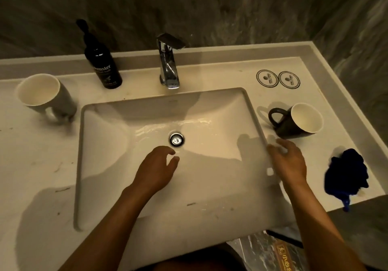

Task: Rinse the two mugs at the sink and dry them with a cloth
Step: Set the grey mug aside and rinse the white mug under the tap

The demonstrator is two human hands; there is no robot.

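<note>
A grey mug point(45, 95) with a white inside stands on the counter left of the sink point(255, 115). A dark mug point(298, 120) with a white inside stands on the counter to the sink's right, its handle turned toward the basin. A dark blue cloth point(346, 174) lies bunched near the counter's right front edge. My left hand point(156, 169) hovers over the basin just in front of the drain point(177, 139), fingers loosely curled, holding nothing. My right hand point(288, 161) is over the sink's right rim, fingers relaxed, a short way in front of the dark mug and not touching it.
A chrome tap point(169, 60) stands behind the basin; no water is running. A black pump bottle point(100, 58) stands to its left. Two round paper coasters point(278, 79) lie at the back right. The counter ends at a wall on the right.
</note>
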